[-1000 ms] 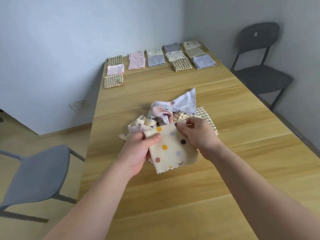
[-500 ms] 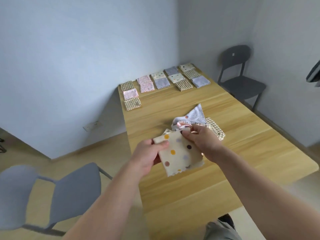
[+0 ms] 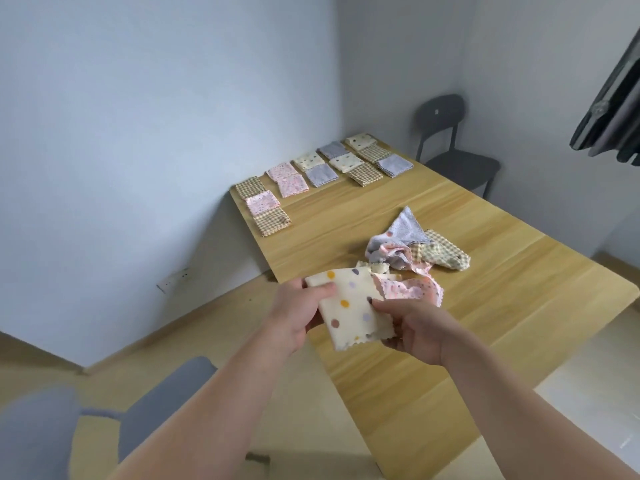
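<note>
Left hand [image 3: 296, 317] pinches dotted cloth [image 3: 349, 306] top-left corner; right hand [image 3: 414, 327] grips right edge (thumb on top)

Soft even daylight, faint shadows, wide-angle edge distortion, blurred corners

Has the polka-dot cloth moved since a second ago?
Yes. The polka-dot cloth has shifted left, away from the cloth pile, to the table's left edge.

I hold a folded cream polka-dot cloth square [image 3: 349, 308] with pinked edges, tilted above the table's near corner.
</note>
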Action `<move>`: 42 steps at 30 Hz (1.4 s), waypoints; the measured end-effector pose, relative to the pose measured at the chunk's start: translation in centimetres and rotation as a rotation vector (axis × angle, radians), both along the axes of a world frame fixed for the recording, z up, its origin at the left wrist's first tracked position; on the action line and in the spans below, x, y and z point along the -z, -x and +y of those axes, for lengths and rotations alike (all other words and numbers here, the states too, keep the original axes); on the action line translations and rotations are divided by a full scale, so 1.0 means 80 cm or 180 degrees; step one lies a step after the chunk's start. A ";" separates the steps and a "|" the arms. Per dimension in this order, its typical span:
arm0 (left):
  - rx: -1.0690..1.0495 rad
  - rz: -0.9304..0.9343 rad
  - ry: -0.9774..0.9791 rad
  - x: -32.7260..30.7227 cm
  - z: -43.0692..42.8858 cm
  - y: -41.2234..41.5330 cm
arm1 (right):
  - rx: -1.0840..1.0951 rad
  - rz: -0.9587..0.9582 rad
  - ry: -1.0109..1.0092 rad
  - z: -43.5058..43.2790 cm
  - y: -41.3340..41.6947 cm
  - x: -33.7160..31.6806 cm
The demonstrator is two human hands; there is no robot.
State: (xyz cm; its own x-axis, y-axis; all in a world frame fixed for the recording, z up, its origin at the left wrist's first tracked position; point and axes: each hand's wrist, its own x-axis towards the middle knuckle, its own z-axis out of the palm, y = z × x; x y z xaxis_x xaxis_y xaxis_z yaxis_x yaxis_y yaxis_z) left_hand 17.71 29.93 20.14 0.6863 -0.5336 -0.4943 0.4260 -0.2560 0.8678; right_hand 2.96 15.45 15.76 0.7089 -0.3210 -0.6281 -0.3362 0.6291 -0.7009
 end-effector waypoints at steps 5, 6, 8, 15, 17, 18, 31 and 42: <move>0.0235 -0.0175 -0.0136 0.015 -0.025 -0.076 | 0.0619 0.0236 -0.0279 -0.015 -0.073 0.009; 0.0391 -0.0331 -0.0198 0.015 -0.030 -0.094 | 0.0700 0.0266 -0.0338 -0.019 -0.090 0.008; 0.0777 -0.0582 -0.0256 0.012 -0.040 -0.129 | 0.0791 0.0280 -0.0394 -0.029 -0.123 0.004; 0.1586 -0.0761 -0.0465 0.044 -0.109 -0.298 | 0.1152 0.0422 -0.0044 -0.085 -0.267 0.023; 0.1802 -0.0808 -0.0483 0.075 -0.140 -0.363 | 0.1299 0.0536 0.0123 -0.108 -0.324 0.046; 0.1880 -0.0836 -0.0490 0.092 -0.154 -0.393 | 0.1381 0.0577 0.0145 -0.118 -0.350 0.058; 0.2986 -0.1803 -0.0960 0.202 -0.332 -0.693 | 0.2398 0.1603 0.0014 -0.206 -0.675 0.174; 0.3810 -0.2897 -0.1157 0.276 -0.388 -0.792 | 0.2185 0.2213 0.1313 -0.259 -0.756 0.218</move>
State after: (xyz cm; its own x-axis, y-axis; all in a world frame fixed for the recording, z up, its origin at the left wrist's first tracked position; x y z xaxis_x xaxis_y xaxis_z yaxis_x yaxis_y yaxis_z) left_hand 81.10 -1.12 -1.98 0.0909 -0.9200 -0.3812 -0.7948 -0.2977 0.5288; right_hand 63.43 -5.29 -1.71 -0.1787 -0.7970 -0.5769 -0.4082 0.5936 -0.6936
